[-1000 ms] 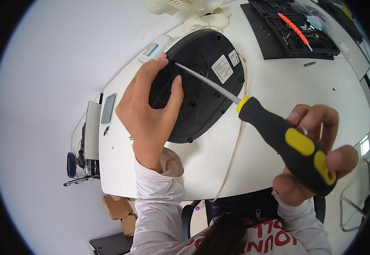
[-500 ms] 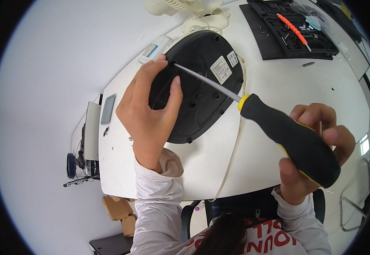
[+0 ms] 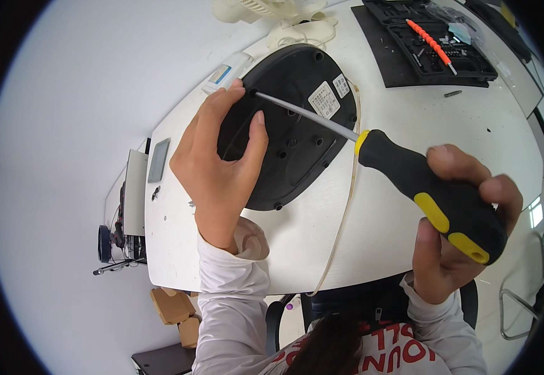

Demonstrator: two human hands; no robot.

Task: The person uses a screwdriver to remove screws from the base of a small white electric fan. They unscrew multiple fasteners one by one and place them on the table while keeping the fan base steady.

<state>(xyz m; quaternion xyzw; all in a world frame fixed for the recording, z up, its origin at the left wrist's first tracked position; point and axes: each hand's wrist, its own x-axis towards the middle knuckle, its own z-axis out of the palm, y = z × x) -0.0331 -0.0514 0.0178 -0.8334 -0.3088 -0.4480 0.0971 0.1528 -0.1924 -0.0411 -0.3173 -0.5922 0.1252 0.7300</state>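
Note:
A black, rounded base plate (image 3: 309, 164) lies on the white table, its underside with several screw holes and white labels facing up. My left hand (image 3: 222, 140) grips its left edge, fingers along the rim and thumb over the underside. In my right hand (image 3: 459, 231) is a large screwdriver (image 3: 403, 164) with a black and yellow handle, held by curled fingers and thumb. Its grey shaft slants up to the left, and the tip sits in the hole near my left fingertips. Whatever is inside that hole cannot be seen.
At the far right an open black tool case (image 3: 447, 53) holds bits and an orange flexible shaft (image 3: 431, 45); a loose bit (image 3: 452, 94) lies nearby. Cream fan parts (image 3: 303, 31) stand at the back. A pale cable (image 3: 342, 240) runs over the table's front edge. A grey phone-like slab (image 3: 159, 160) lies left.
The screwdriver handle has turned about its axis, bringing yellow patches into view. My right fingers and thumb have shifted on it. The left hand stays almost in place.

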